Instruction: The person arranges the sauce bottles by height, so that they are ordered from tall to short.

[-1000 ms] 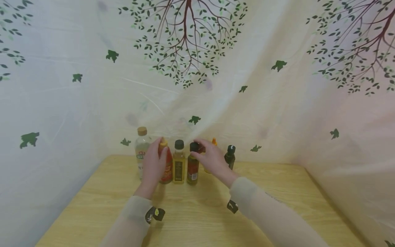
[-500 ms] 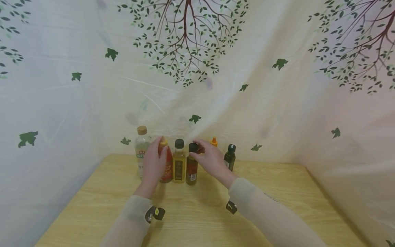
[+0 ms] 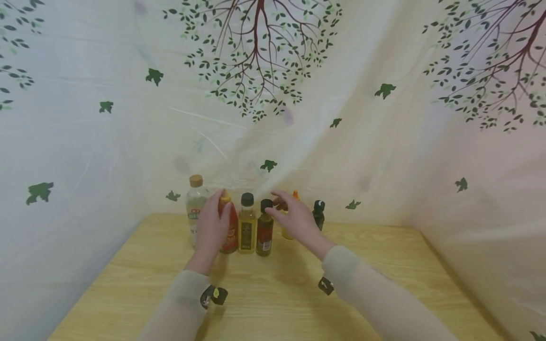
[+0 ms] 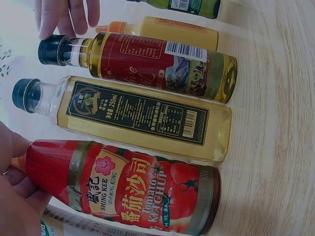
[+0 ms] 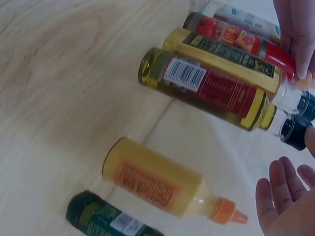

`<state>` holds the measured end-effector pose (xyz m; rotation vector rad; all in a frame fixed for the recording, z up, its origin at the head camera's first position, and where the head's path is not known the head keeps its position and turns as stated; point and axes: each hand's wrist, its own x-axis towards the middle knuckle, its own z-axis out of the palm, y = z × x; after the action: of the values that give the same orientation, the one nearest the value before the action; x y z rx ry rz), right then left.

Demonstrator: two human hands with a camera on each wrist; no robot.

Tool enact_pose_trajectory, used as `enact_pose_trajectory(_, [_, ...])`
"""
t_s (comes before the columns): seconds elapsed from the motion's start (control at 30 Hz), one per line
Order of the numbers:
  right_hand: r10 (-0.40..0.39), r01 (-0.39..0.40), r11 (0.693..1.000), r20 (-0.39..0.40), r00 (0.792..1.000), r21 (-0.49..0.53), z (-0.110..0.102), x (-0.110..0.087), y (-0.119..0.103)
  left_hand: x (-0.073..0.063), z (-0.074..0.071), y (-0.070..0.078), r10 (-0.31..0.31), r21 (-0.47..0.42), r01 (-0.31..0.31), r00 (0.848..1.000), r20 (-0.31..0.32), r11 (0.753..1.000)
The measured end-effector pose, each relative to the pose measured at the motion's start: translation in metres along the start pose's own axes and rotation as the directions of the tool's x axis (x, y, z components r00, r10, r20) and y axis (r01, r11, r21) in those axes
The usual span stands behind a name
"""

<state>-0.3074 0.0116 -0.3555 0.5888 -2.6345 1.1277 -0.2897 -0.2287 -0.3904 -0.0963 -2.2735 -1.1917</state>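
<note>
Your head cam is the far one: looks forward and down over your sleeves [image 3: 384,298], takes in the table [image 3: 264,298], the tree-print curtain [image 3: 358,151] behind, your left hand [image 3: 211,225] and right hand [image 3: 298,221]. Left wrist cam is in close, rolled so caps [image 4: 52,49] point left, ketchup bottle [image 4: 138,189] largest. Right wrist cam, also close, is rolled the opposite way: caps toward the right edge, squeeze bottle [image 5: 152,179] low in frame. Your two wrist views share both those bottles, the red-label bottle [image 4: 157,64] and part of each hand.
</note>
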Motion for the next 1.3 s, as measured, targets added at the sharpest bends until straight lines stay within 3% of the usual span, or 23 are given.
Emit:
enact_pose_trajectory(0.33, [-0.043,0.038,0.998,-0.09,0.995,-0.059,-0.028,0.002,0.019,0.0,0.001,-0.001,0.001,0.006,-0.001,1.0,0.011,1.0])
enact_pose_trajectory(0.63, [0.025,-0.036,0.994,-0.101,0.995,-0.108,-0.047,0.005,0.039,0.0,0.0,-0.002,-0.003,0.005,0.003,1.0,0.012,1.0])
enact_pose_trajectory(1.0, [0.045,-0.056,0.986,-0.073,0.996,-0.156,-0.047,0.008,0.055,0.001,-0.001,-0.001,-0.003,-0.009,0.003,1.0,0.02,1.0])
enact_pose_trajectory(1.3, [0.049,-0.059,0.986,-0.07,0.996,-0.157,-0.044,0.012,0.055,0.001,-0.001,-0.001,-0.005,-0.015,0.005,1.0,0.016,1.0])
